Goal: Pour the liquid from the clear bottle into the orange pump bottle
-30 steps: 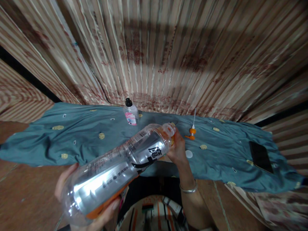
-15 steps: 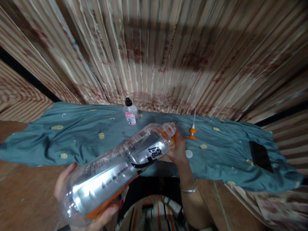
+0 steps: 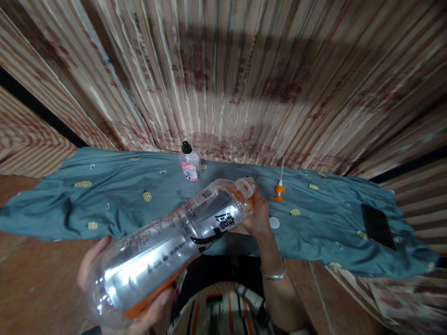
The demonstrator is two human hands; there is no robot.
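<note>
My left hand (image 3: 153, 309) wraps round the base of a large clear plastic bottle (image 3: 150, 260) with a silver and orange label. The bottle lies tilted across my view, its uncapped mouth up at the right. Just behind that neck, my right hand (image 3: 257, 211) is closed round an orange-yellow thing (image 3: 250, 204). The big bottle hides most of it, so its shape does not show. To the right of this hand lie an orange pump top (image 3: 279, 190) with a clear tube and a white round cap (image 3: 274, 223).
A small clear bottle (image 3: 190, 167) with a black cap and pink label stands at the back of the table with its green-blue cloth (image 3: 118, 200). A dark phone (image 3: 379, 226) lies at the right. Striped curtains (image 3: 223, 93) hang close behind the table.
Almost nothing differs. The base of the large bottle and my left hand have shifted very slightly; my right hand stays in place.
</note>
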